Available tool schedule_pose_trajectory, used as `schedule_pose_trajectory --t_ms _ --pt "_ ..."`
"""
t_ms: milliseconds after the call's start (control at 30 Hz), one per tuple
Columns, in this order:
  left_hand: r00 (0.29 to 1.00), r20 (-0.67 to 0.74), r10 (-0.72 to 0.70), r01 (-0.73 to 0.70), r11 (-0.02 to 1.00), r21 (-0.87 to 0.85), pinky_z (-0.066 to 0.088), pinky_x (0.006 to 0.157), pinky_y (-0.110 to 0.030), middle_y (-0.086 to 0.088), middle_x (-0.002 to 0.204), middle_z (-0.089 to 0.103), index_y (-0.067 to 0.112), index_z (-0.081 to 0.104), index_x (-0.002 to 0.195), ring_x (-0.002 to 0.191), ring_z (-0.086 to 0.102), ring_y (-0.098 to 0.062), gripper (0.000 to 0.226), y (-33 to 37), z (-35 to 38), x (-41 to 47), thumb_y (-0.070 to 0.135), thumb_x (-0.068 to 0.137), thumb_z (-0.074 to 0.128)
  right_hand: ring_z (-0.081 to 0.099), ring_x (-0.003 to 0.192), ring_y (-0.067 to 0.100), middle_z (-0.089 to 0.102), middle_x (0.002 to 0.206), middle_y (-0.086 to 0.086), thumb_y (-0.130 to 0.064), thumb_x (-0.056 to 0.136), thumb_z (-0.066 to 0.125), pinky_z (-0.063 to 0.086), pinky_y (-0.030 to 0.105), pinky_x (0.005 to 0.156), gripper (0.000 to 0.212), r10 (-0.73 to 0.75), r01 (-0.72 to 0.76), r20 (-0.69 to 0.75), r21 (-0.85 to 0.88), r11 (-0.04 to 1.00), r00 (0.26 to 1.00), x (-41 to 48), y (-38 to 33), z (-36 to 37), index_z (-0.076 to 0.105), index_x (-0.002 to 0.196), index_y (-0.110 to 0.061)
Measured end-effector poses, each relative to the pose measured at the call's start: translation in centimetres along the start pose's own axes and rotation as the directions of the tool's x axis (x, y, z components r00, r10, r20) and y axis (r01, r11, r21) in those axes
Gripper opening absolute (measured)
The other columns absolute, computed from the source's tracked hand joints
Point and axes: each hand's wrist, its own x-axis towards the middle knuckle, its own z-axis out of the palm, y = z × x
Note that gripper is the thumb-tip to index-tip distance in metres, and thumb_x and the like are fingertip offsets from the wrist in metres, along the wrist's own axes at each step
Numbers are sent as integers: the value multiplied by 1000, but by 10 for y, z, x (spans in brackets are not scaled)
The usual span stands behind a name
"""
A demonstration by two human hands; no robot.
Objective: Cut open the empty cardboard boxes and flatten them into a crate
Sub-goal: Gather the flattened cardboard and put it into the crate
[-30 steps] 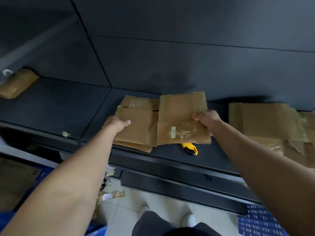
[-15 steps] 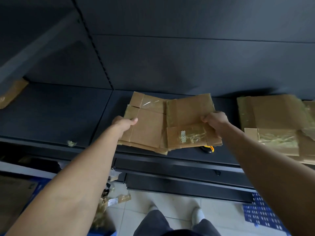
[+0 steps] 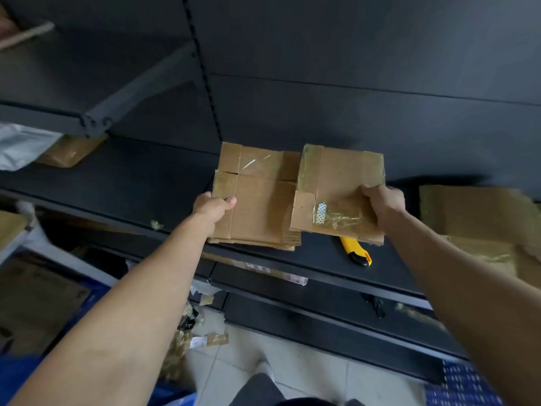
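Surface: a dark shelf [image 3: 126, 183] runs the width of the view, backed by a dark panel [image 3: 351, 54]. An upper shelf bracket [image 3: 140, 86] angles in at the left.

Task item: the flattened cardboard [image 3: 257, 209] is at the middle of the shelf, close to its front edge. Its right half overlaps the edge of the left half. Whether it rests on the shelf or is lifted off it cannot be told.

The left hand [image 3: 212, 208] grips the left edge, thumb on top and fingers curled under. The right hand [image 3: 383, 203] grips the right edge the same way, beside a patch of crumpled clear tape.

Other items on the shelf:
- A yellow knife [image 3: 355, 250] lies on the shelf just below the right half, its top end hidden under the cardboard.
- A cardboard pile [image 3: 474, 212] sits to the right, near the right forearm.
- A wrapped parcel [image 3: 70, 149] and a white bag [image 3: 20, 145] sit at the far left.

Edges and room: the stretch of shelf between the parcel and the left hand carries only a small scrap [image 3: 156, 225]. Below the front edge is a tiled floor [image 3: 292, 361] with tape scraps [image 3: 205, 338]. A blue crate [image 3: 465, 385] shows at the lower right corner.
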Motion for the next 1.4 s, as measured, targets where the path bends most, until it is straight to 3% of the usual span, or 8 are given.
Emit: schedule_pose_trajectory --t_ms 300,433,500,667,1000,1233,1333,1400 --pt "951 -308 26 -104 965 -239 42 95 -32 4 120 57 12 52 126 111 54 -23 46 -40 -17 -143 23 85 69 56 68 12 59 79 -5 -27 82 68 41 24 53 24 -220 239 367 -6 971 904 -62 -19 -12 57 101 -16" --pt "902 -432 -14 -142 935 -326 46 68 -28 0 97 66 18 61 98 84 60 -18 15 -63 -39 -221 20 86 69 59 69 11 63 80 -6 -22 80 71 46 23 58 21 -283 311 525 35 950 803 -112 -17 -13 60 98 -20" --pt "867 -497 -45 -149 927 -345 47 75 -34 -1 100 65 17 60 102 89 60 -21 18 -72 -60 -259 21 86 68 59 74 11 64 84 -7 -22 80 72 47 24 64 21 -298 328 600 62 943 742 -145 -18 -6 59 97 -22" --pt "740 -666 -89 -236 893 -382 50 80 -40 -4 105 64 18 55 101 93 61 -23 20 -89 -143 -347 21 87 67 58 72 11 63 80 -7 -20 80 71 45 25 59 10 -356 394 756 142 908 549 -247 -29 27 62 83 -22" --pt "396 -882 -256 -313 865 -392 47 83 -40 -2 106 59 12 55 115 93 57 -24 34 -202 -373 -529 21 86 69 48 69 10 53 79 -6 -27 84 67 38 26 61 16 -364 466 909 238 852 202 -529 -6 154 55 86 -16" --pt "346 -871 -350 -272 850 -450 48 90 -46 -9 120 62 6 51 125 102 59 -28 44 -252 -497 -584 19 86 67 54 96 24 59 104 3 -33 83 67 41 38 84 39 -270 480 944 150 864 191 -662 2 224 55 115 -14" --pt "341 -863 -373 -246 850 -465 45 78 -41 -5 98 58 5 42 110 85 54 -24 37 -262 -530 -572 17 86 67 52 92 25 57 98 3 -30 82 69 40 38 80 42 -238 489 949 111 865 206 -690 7 258 57 118 -13" --pt "363 -845 -392 -233 840 -490 45 76 -41 -6 107 58 6 44 120 89 53 -25 42 -267 -549 -560 16 87 67 50 91 25 54 97 4 -29 82 69 38 37 79 43 -215 514 951 73 855 221 -701 8 283 56 120 -12"
